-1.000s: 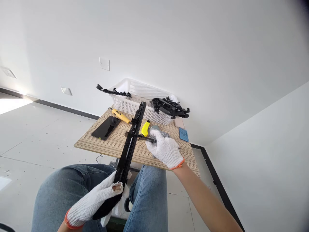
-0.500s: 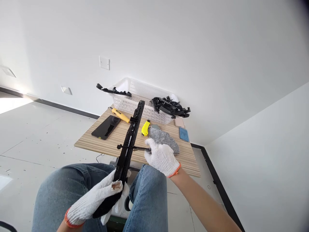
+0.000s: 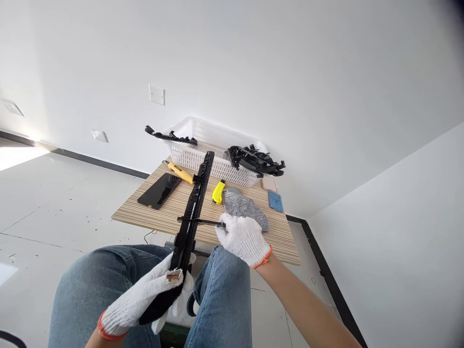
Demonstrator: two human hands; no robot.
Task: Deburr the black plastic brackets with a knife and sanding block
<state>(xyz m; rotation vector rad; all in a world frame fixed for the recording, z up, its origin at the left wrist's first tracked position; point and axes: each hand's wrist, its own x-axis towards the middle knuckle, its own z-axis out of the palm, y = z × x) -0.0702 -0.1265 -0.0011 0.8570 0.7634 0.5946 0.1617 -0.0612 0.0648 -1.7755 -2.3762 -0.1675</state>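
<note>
My left hand [image 3: 145, 295], in a white knit glove with an orange cuff, is closed around the lower end of a long black plastic part [image 3: 191, 220]. The part slants up and away over the table edge. My right hand [image 3: 243, 237], gloved the same way, is closed on the right end of a thin dark bar [image 3: 210, 222] that crosses the part. Whether the bar belongs to the part or is separate, I cannot tell. Beyond the right hand lie a grey cloth [image 3: 246, 209] and a yellow cutter [image 3: 218, 192].
A white basket [image 3: 197, 157] stands at the back of the wood-striped table [image 3: 166, 215], with black plastic parts [image 3: 255, 160] over its rim. A yellow-handled tool [image 3: 181, 172] and a black phone [image 3: 158, 191] lie left. A blue item [image 3: 275, 201] lies right.
The long part's far end has swung slightly left, and its crossing bar looks turned, with the left end's knob no longer showing. My right hand has shifted slightly left and down.
</note>
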